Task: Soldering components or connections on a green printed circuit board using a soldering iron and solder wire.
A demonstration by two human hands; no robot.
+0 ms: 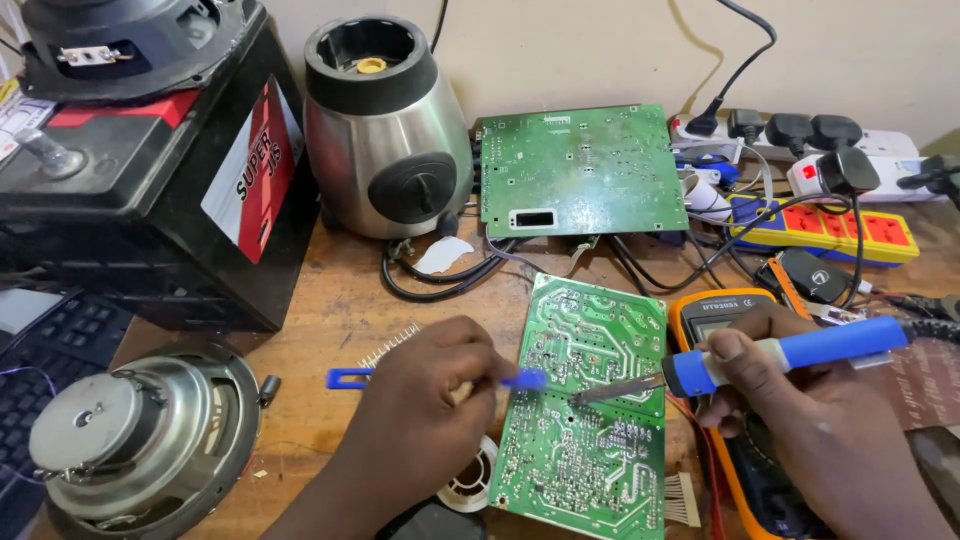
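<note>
Head view, counts: two green circuit boards, two loudspeakers, one blender base (pixel 387 130), one black battery (pixel 150 170), one multimeter (pixel 712 310) and three power strips are seen on the wooden bench (pixel 330 310).
Left hand: the left hand (pixel 425 400) is closed on a blue plastic tool (pixel 525 379), held flat and pointing right over the near board.
Right hand: the right hand (pixel 800 410) is wrapped around a blue-handled soldering iron (pixel 780 355).
Iron axis: its length runs right to left, the metal tip touching the near circuit board (pixel 590 410).
Board: solder side up, long axis running away from the wearer, silver traces shown, lying between both hands.
</note>
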